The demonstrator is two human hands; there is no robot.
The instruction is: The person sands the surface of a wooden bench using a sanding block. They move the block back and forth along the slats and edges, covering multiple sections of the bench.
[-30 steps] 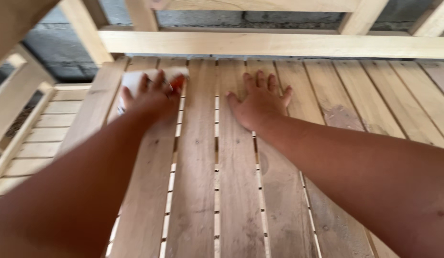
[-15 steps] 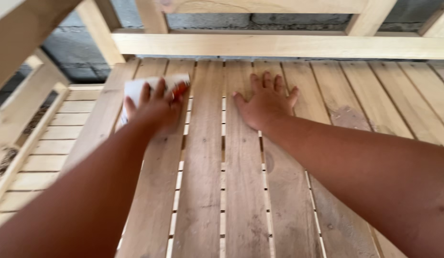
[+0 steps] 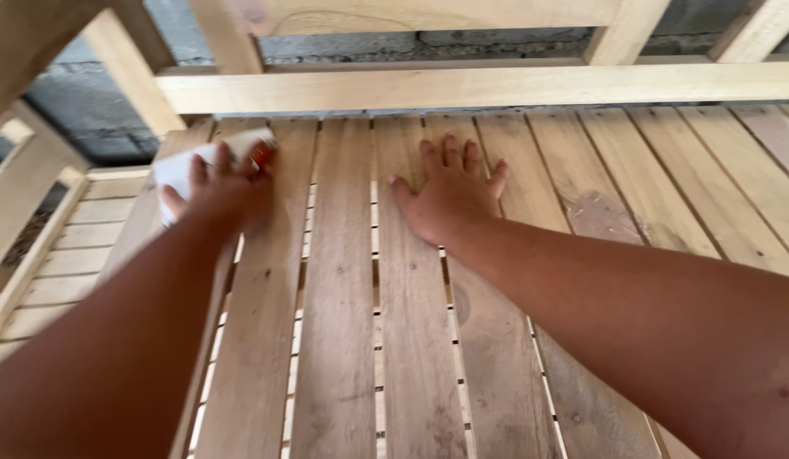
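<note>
My left hand [image 3: 220, 189] presses a white sheet, likely sandpaper or cloth [image 3: 180, 167], flat against the far left corner of a slatted wooden bench seat [image 3: 343, 323]. Something small and orange-red [image 3: 262, 154] shows at the fingertips of that hand; I cannot tell what it is. My right hand [image 3: 449, 197] lies flat with fingers spread on the slats near the middle of the seat, holding nothing.
A horizontal wooden rail [image 3: 496, 85] runs across the back of the seat, with upright posts [image 3: 131, 68] above it. A second slatted wooden surface [image 3: 63, 246] sits lower at the left. A grey block wall [image 3: 88, 110] stands behind.
My left hand with the white sheet has shifted slightly left toward the seat's corner. My right hand has stayed flat in about the same place.
</note>
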